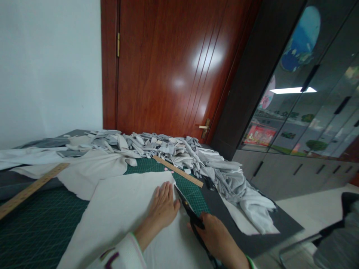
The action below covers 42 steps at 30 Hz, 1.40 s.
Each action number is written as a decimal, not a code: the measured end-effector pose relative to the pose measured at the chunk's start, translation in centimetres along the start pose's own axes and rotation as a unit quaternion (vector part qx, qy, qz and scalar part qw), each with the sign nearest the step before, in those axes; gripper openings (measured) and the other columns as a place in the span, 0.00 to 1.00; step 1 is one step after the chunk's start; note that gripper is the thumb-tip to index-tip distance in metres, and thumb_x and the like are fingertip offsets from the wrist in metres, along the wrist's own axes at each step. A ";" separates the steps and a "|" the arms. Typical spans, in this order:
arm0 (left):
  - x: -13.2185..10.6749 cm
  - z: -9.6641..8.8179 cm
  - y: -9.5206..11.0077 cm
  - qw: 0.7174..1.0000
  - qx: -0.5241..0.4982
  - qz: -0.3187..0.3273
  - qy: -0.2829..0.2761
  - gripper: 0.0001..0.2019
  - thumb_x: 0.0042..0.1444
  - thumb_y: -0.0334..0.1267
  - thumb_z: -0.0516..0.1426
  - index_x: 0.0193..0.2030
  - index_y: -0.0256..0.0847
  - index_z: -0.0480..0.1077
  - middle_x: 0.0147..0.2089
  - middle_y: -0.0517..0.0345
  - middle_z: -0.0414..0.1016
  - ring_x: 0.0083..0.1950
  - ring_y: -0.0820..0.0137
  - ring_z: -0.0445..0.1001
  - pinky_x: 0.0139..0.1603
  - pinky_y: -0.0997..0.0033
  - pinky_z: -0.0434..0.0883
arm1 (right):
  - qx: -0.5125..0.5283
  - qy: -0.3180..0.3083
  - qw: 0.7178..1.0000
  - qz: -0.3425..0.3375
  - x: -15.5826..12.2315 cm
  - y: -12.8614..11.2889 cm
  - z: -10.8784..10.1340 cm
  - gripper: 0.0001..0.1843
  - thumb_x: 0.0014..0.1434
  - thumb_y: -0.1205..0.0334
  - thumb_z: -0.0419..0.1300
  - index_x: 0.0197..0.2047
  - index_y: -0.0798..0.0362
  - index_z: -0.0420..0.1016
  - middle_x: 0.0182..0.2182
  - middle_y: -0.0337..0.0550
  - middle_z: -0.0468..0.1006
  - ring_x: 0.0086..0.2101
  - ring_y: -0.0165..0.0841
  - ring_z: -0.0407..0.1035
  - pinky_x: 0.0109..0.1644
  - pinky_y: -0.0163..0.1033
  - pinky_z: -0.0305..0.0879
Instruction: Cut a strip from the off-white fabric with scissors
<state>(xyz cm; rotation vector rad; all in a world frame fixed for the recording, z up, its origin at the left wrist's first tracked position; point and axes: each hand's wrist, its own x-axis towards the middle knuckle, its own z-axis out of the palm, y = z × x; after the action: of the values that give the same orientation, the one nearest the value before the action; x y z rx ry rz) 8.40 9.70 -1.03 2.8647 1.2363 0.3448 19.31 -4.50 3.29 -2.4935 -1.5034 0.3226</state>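
Note:
My left hand (164,206) lies flat with fingers stretched out on a large off-white sheet of fabric (120,213), pressing it onto the green cutting mat (42,220). My right hand (214,235) grips black scissors (188,209) whose blades run along the fabric's right edge, just beside my left thumb. The blade tips reach toward the sheet's far corner.
A short wooden ruler (178,171) lies on the mat beyond the fabric. A longer wooden ruler (30,190) lies at the left. A heap of grey and white fabric strips (179,149) lines the table's far and right side. A red-brown door (174,67) stands behind.

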 end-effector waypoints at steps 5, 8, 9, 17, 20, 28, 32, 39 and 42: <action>0.0 -0.2 0.0 1.000 0.004 0.000 0.001 0.32 0.64 0.43 0.42 0.69 0.20 0.49 0.72 0.35 0.46 0.73 0.54 0.44 0.71 0.48 0.46 | -0.003 -0.017 1.000 -0.007 -0.2 0.3 -0.1 0.18 0.66 0.55 0.54 0.44 0.63 0.75 0.42 0.59 0.81 0.46 0.49 0.75 0.48 0.44 0.68; 0.0 -0.4 0.1 1.000 0.006 -0.001 0.000 0.32 0.64 0.42 0.43 0.69 0.19 0.49 0.72 0.35 0.46 0.73 0.54 0.44 0.71 0.48 0.47 | -0.017 -0.023 1.000 -0.010 -0.5 0.0 -0.3 0.19 0.67 0.56 0.52 0.48 0.66 0.72 0.43 0.60 0.81 0.48 0.50 0.75 0.49 0.45 0.67; 0.0 -0.4 0.1 1.000 0.006 0.000 0.000 0.32 0.64 0.43 0.42 0.69 0.19 0.49 0.72 0.35 0.46 0.73 0.54 0.44 0.71 0.48 0.47 | -0.019 -0.026 0.999 -0.010 -0.5 0.0 -0.4 0.19 0.68 0.56 0.52 0.48 0.66 0.72 0.44 0.61 0.81 0.48 0.50 0.75 0.49 0.45 0.67; 0.1 -0.4 0.1 1.000 0.011 0.003 0.002 0.32 0.65 0.43 0.42 0.69 0.18 0.48 0.72 0.34 0.46 0.73 0.54 0.45 0.71 0.48 0.47 | -0.009 0.010 1.000 -0.006 0.5 0.2 0.2 0.17 0.65 0.55 0.56 0.43 0.62 0.75 0.41 0.59 0.82 0.45 0.49 0.76 0.44 0.42 0.68; 0.0 -0.4 0.0 1.000 0.009 0.002 0.004 0.32 0.64 0.42 0.43 0.69 0.18 0.49 0.72 0.34 0.46 0.73 0.54 0.45 0.71 0.48 0.47 | 0.006 0.027 1.000 -0.006 0.9 0.1 0.7 0.17 0.65 0.54 0.55 0.41 0.60 0.76 0.39 0.59 0.83 0.44 0.49 0.77 0.42 0.41 0.67; 0.0 -0.3 -0.1 1.000 -0.003 0.007 0.002 0.33 0.64 0.43 0.43 0.69 0.18 0.49 0.72 0.34 0.45 0.73 0.53 0.44 0.71 0.47 0.47 | -0.019 0.007 1.000 0.009 0.4 -1.9 -0.2 0.18 0.67 0.57 0.52 0.44 0.64 0.76 0.43 0.61 0.81 0.48 0.51 0.75 0.48 0.46 0.68; -0.1 -0.4 -0.1 1.000 -0.010 0.004 0.002 0.33 0.64 0.43 0.44 0.69 0.18 0.49 0.72 0.34 0.46 0.73 0.53 0.44 0.71 0.47 0.47 | -0.046 -0.006 0.999 0.011 0.2 -2.3 -0.6 0.17 0.68 0.63 0.49 0.47 0.65 0.75 0.44 0.59 0.81 0.49 0.50 0.74 0.51 0.47 0.67; -0.1 -0.5 0.0 1.000 -0.008 0.003 0.005 0.33 0.63 0.43 0.43 0.69 0.20 0.49 0.72 0.36 0.46 0.73 0.53 0.44 0.71 0.47 0.47 | -0.053 -0.021 0.998 0.003 0.2 -2.1 -0.4 0.18 0.69 0.63 0.47 0.47 0.66 0.74 0.44 0.62 0.80 0.49 0.52 0.74 0.51 0.49 0.66; -0.2 -0.4 0.1 1.000 -0.007 0.001 0.004 0.33 0.63 0.42 0.43 0.69 0.19 0.49 0.72 0.35 0.46 0.73 0.53 0.45 0.71 0.47 0.47 | -0.062 -0.021 0.998 -0.001 0.2 -1.9 -0.2 0.18 0.69 0.63 0.47 0.47 0.66 0.74 0.44 0.62 0.80 0.49 0.52 0.73 0.52 0.49 0.66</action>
<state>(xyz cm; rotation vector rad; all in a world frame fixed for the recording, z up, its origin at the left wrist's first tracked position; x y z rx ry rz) 8.25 9.49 -0.64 2.8550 1.2274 0.3652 17.89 -3.43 4.03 -2.5949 -1.5890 0.2899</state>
